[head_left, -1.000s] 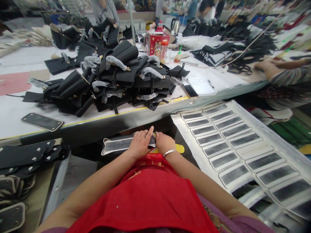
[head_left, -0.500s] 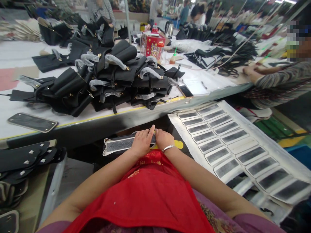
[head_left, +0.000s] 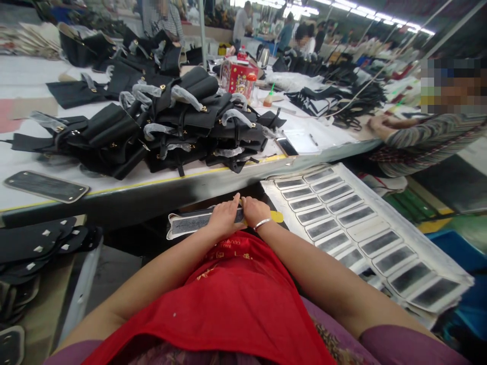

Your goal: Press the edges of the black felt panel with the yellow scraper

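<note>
Head view: the person sits at the tabletop edge with a flat grey panel across the lap, just below that edge. The left hand lies flat on the panel's right end, fingers pressed down on it; the right hand is touching it from the right, fingers curled over the same end above a yellow strip. Neither grip is clamped around the panel, as far as I can see; both press on it. To the right of the panel, a white sheet carries rows of similar pieces. Beyond it, black bags are heaped on the tabletop. To my eye, even pressure from both hands along the edge would serve best.
</note>
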Available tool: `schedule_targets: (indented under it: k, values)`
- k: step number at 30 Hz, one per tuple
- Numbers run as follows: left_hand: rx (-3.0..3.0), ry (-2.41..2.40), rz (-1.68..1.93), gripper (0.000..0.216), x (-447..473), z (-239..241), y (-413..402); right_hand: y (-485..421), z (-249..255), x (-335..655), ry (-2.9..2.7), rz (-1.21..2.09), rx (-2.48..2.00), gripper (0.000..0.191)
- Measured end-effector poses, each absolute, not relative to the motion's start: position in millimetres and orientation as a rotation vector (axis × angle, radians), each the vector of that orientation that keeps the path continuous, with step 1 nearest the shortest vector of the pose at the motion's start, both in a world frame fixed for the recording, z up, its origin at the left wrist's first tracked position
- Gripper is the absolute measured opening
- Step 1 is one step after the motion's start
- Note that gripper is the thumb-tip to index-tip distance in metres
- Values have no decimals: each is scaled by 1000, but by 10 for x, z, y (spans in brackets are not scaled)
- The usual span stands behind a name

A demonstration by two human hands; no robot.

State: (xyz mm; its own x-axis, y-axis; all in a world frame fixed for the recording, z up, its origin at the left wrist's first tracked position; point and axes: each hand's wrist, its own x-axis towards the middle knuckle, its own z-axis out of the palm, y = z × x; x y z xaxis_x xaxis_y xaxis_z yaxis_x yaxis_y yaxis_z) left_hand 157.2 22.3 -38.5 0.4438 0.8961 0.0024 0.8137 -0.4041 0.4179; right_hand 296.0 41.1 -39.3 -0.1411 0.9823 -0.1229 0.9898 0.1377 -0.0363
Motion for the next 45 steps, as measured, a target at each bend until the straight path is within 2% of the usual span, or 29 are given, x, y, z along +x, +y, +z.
schedule_targets:
  k: [10, 16, 18, 20, 22, 24, 28, 34, 38, 45]
  values:
    - [2249, 1523, 353, 86, 1398, -369, 143, 528, -51, 3170, 2462, -355, 2200, 30]
    - [2389, 1458, 334, 78, 1298, -427, 63, 598, 296, 3421, 2583, -818, 2442, 54]
    - [2424, 1464, 291, 78, 1353, -417, 57, 554, 340, 3329, 2650, -1291, 2487, 46]
    - [2445, 1454, 249, 78, 1402, -405, 63, 502, 360, 3202, 2569, -2110, 2415, 34]
    - [2460, 1438, 230, 77, 1425, -398, 77, 468, 357, 3089, 2254, -2856, 2191, 31]
    - [2466, 1434, 223, 76, 1426, -397, 94, 456, 326, 3014, 2006, -3147, 2052, 34]
    - [2452, 1435, 197, 76, 1426, -414, 124, 465, 174, 2967, 1913, -3374, 1871, 40]
    - [2470, 1426, 185, 75, 1491, -403, 145, 484, -7, 2886, 2103, -3367, 1802, 52]
    - [2487, 1416, 126, 74, 1489, -358, 142, 524, 48, 2876, 2005, -3403, 1703, 51]
    - [2501, 1403, 109, 75, 1457, -349, 153, 664, 246, 3133, 1939, -3729, 1200, 44]
